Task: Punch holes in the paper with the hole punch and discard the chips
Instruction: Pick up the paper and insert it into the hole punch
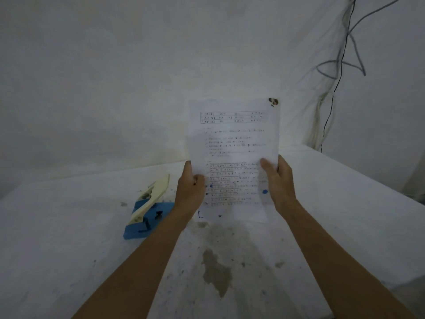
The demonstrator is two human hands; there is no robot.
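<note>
Both hands hold the paper (233,143) upright at centre frame, the left hand (189,192) pinching its left edge and the right hand (279,180) its right edge. The punch (148,210) sits untouched on the table (69,249) at lower left. No punched holes are visible, though blur may hide them; punching and chip disposal probably remain

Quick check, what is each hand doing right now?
Left hand: closed on the left edge of the paper, held upright.
Right hand: closed on the paper's right edge.
</note>
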